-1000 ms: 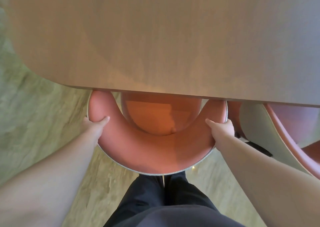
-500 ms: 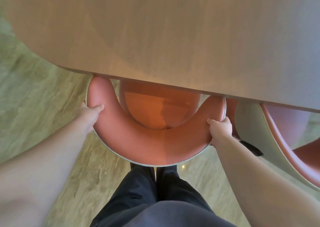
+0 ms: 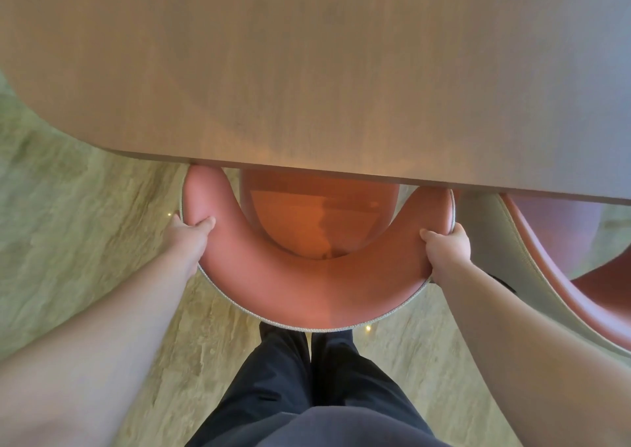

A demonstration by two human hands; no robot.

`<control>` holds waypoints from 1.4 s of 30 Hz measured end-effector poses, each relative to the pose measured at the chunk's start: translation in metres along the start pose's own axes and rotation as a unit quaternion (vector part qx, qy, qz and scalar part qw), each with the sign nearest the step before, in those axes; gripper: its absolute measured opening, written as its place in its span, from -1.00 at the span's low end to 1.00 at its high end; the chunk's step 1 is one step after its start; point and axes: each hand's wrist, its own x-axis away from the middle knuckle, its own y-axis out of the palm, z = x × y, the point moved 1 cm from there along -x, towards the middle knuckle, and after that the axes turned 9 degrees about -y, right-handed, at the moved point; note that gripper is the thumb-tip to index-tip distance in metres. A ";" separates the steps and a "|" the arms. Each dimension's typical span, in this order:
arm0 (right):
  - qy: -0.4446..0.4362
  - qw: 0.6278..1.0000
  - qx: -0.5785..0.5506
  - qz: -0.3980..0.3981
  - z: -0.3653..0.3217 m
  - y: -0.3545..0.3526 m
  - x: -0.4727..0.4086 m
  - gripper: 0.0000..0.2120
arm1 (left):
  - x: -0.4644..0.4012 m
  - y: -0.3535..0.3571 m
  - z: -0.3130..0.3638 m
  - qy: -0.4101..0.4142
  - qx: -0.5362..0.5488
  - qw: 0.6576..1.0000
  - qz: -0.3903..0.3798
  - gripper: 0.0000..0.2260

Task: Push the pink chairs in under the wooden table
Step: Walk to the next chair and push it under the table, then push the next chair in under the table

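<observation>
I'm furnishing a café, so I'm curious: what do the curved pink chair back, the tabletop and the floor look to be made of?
The curved pink chair back: padded, smooth matte leather or faux leather, edged with pale woven piping. The brown tabletop: wood or wood veneer, with fine straight grain and a satin finish. The pale veined floor: polished stone or stone-look tile, going by its glints.

Pale marbled floor (image 3: 85, 242) under two pink chairs (image 3: 307, 293) and wooden table (image 3: 307, 71).

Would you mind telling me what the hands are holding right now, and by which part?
Both hold the pink chair by its curved backrest: the left hand grips the left end, the right hand the right end.
</observation>
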 end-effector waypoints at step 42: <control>-0.245 0.950 -0.098 -0.165 -0.006 -0.131 0.233 -0.65 | 0.293 -0.097 -0.082 0.186 0.239 0.941 -0.150 -0.77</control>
